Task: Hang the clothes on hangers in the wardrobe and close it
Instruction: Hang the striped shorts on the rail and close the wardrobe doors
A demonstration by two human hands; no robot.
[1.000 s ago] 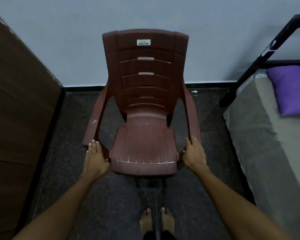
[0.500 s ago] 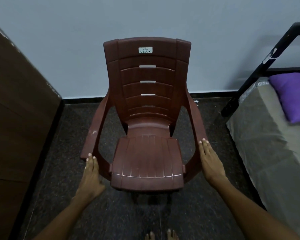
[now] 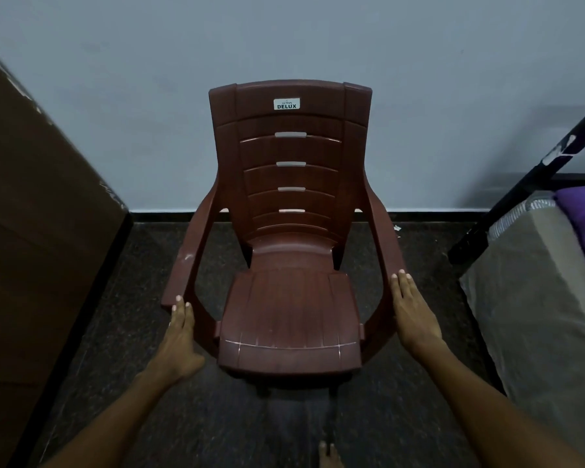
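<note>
No clothes in view yet. The chair (image 3: 289, 292), probably light stiff plastic, is touched at both armrests by the flat, relaxed left hand (image 3: 179, 336) and right hand (image 3: 414, 314); nothing is gripped.

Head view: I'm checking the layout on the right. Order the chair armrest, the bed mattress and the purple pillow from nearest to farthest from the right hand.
1. Chair armrest: touching the right hand.
2. Bed mattress: further right.
3. Purple pillow: far right, on the bed's far end.

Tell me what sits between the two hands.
In the head view, the brown plastic chair's seat lies between the left hand and right hand, each resting on an armrest's front.
</note>
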